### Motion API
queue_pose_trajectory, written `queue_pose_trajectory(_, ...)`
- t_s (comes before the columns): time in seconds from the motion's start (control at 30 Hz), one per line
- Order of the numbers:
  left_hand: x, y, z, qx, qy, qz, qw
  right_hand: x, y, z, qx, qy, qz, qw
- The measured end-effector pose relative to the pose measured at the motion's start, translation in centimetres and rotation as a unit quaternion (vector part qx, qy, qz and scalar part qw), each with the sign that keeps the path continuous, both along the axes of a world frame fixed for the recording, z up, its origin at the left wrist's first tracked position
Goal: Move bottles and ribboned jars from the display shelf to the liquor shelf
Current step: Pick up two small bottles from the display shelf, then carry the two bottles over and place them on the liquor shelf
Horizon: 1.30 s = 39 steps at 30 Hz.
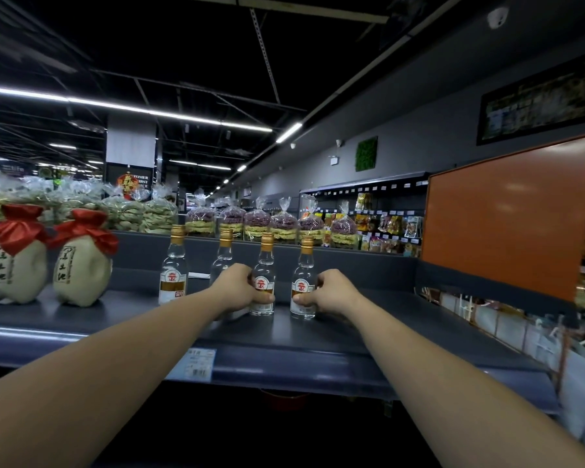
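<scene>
Several clear glass bottles with gold caps and red-and-gold labels stand in a row on the dark grey shelf [318,346]. My left hand [238,287] is wrapped around the third bottle [265,261], thumb across its label, and hides the lower part of the second bottle [224,251] behind it. My right hand [335,292] grips the rightmost bottle [305,265] from its right side. The leftmost bottle [173,268] stands free. Two cream jars with red ribbons [14,258] [81,261] sit at the shelf's left end. All bottles rest upright on the shelf.
A raised back panel runs behind the bottles, with bagged snacks [267,222] stacked above it. An orange board [507,214] stands at the shelf's right end. A price tag [198,363] hangs on the front edge. Stocked shelves line the far wall.
</scene>
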<state>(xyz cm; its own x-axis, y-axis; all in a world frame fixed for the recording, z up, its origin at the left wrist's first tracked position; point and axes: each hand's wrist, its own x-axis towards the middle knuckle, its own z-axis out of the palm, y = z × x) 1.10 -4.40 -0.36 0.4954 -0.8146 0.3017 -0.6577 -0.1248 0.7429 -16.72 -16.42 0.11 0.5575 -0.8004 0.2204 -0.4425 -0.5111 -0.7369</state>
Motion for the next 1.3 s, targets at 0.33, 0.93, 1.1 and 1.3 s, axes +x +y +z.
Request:
queue_pose_trajectory(0.33,-4.4,5.2,2.9,-0.089,-0.004,-0.011,0.996,-5.4,5.5,3.2,-0.033,-0.071,0.006,0.997)
queue_pose_trajectory(0.93,-23.0,20.0,-11.6,-0.027,0.009,-0.285,0.958,-29.5,31.2,-11.6,0.042,-0.089,-0.210,0.973)
queue_pose_trajectory(1.1,-33.4,22.9,-20.8,0.033,0.025,-0.379,0.925,-39.6,38.1,-20.5,0.114,-0.119,-0.331,0.929)
queue_pose_trajectory(1.3,-48.5,27.2,-29.6,0.103,0.032,-0.474,0.874,-52.0,47.0,-29.9,0.150,-0.142,-0.466,0.860)
